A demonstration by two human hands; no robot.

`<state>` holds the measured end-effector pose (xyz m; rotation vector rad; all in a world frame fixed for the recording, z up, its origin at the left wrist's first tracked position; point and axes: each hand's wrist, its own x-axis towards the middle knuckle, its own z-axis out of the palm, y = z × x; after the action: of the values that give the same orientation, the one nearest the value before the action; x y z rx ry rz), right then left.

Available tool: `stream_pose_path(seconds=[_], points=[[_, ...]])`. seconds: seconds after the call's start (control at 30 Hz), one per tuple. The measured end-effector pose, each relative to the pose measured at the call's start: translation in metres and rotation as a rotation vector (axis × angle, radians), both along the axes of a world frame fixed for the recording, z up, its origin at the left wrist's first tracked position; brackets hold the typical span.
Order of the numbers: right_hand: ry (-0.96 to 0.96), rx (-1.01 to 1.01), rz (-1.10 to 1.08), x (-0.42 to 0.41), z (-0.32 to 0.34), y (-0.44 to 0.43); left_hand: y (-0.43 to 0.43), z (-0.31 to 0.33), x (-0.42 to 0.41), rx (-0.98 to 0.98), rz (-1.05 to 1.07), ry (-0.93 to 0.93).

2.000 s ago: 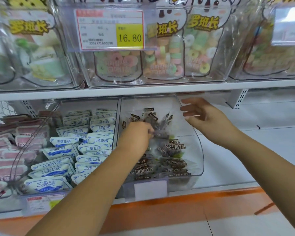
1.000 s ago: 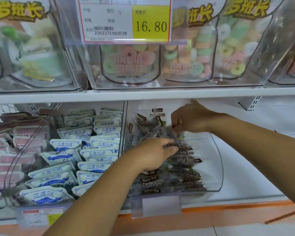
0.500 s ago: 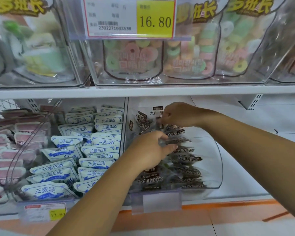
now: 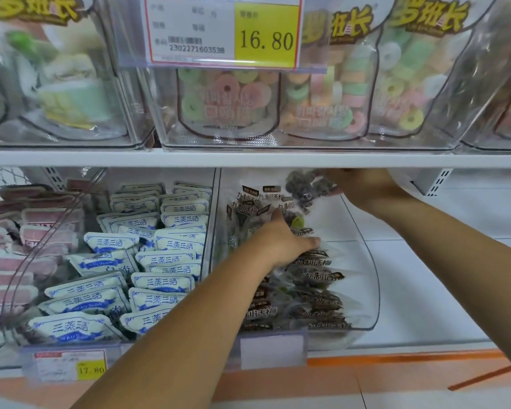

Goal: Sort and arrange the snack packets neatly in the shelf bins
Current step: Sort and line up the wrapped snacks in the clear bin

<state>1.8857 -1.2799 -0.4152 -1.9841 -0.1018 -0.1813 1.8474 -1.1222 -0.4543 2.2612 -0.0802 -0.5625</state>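
L hand (image 4: 281, 240), fingers (image 4: 310, 242) flat, pins plum packets (image 4: 316, 278) in bin (image 4: 373, 290) so R hand (image 4: 366, 187), pinching one packet (image 4: 303, 187), can prob. slot it behind.

White lower shelf (image 4: 443, 290), clear snack bins (image 4: 369, 293) side by side on it

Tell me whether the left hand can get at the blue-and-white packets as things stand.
Probably yes, by lifting over: the left hand rests on the dark packets, a clear divider wall stands between it and the blue-and-white packets, but their bin looks open on top.
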Motion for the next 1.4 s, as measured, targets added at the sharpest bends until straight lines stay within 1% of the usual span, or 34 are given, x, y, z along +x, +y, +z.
stream_pose_path(seconds=[0.1,0.17,0.2,0.3,0.4,0.5,0.6,0.73,0.83,0.87,0.9,0.93,1.0,1.03,1.07,1.1,1.13,1.2,1.23,1.27,1.33,1.4], points=[[-0.023,-0.360,0.027,0.000,-0.001,-0.001,0.001,-0.001,0.005,-0.013,0.013,0.039],[0.030,-0.587,0.082,0.002,0.002,0.000,0.002,-0.001,0.006,-0.011,0.000,0.031],[0.064,-0.644,0.106,0.003,0.003,0.000,0.002,-0.002,0.006,-0.003,-0.010,0.026],[0.107,-0.643,0.163,0.001,0.007,-0.002,0.004,-0.007,0.004,-0.005,0.011,0.009],[0.077,-0.705,0.201,-0.002,0.006,-0.002,0.006,-0.011,0.003,-0.002,0.062,-0.027],[0.064,-0.829,0.271,0.003,0.002,0.002,0.005,-0.016,0.003,0.017,0.092,-0.046],[0.097,-1.012,0.323,0.009,-0.004,0.009,0.005,-0.021,0.002,-0.005,0.096,-0.049],[0.062,-1.148,0.274,0.015,-0.009,0.016,0.008,-0.017,-0.005,0.055,0.043,-0.105],[0.024,-1.245,0.248,0.019,-0.012,0.021,0.020,0.004,-0.021,0.125,-0.082,-0.257],[0.029,-1.252,0.259,0.021,-0.013,0.022,0.027,0.012,-0.027,0.118,-0.119,-0.333],[0.046,-1.217,0.275,0.023,-0.013,0.022,0.036,0.020,-0.033,0.119,-0.143,-0.427],[0.065,-1.131,0.290,0.025,-0.013,0.020,0.047,0.027,-0.037,0.146,-0.155,-0.536],[0.055,-0.854,0.292,0.023,-0.006,0.016,0.073,0.036,-0.043,0.259,-0.116,-0.729],[0.027,-0.712,0.286,0.021,-0.002,0.017,0.086,0.036,-0.043,0.309,-0.072,-0.782],[0.012,-0.597,0.306,0.017,0.002,0.020,0.098,0.034,-0.042,0.333,-0.029,-0.791],[0.026,-0.559,0.347,0.012,0.003,0.026,0.107,0.030,-0.041,0.329,0.005,-0.759],[0.046,-0.619,0.394,0.009,0.001,0.034,0.114,0.025,-0.041,0.300,0.027,-0.710],[0.099,-0.873,0.475,0.006,-0.010,0.050,0.122,0.014,-0.044,0.224,0.024,-0.647],[0.106,-0.964,0.482,0.007,-0.018,0.057,0.124,0.010,-0.046,0.197,0.009,-0.645],[0.085,-1.007,0.453,0.009,-0.024,0.060,0.126,0.006,-0.048,0.173,-0.004,-0.645],[0.011,-0.991,0.352,0.008,-0.026,0.063,0.130,0.003,-0.051,0.145,-0.018,-0.623],[-0.035,-0.850,0.283,0.005,-0.016,0.064,0.135,0.004,-0.052,0.139,-0.028,-0.597]])
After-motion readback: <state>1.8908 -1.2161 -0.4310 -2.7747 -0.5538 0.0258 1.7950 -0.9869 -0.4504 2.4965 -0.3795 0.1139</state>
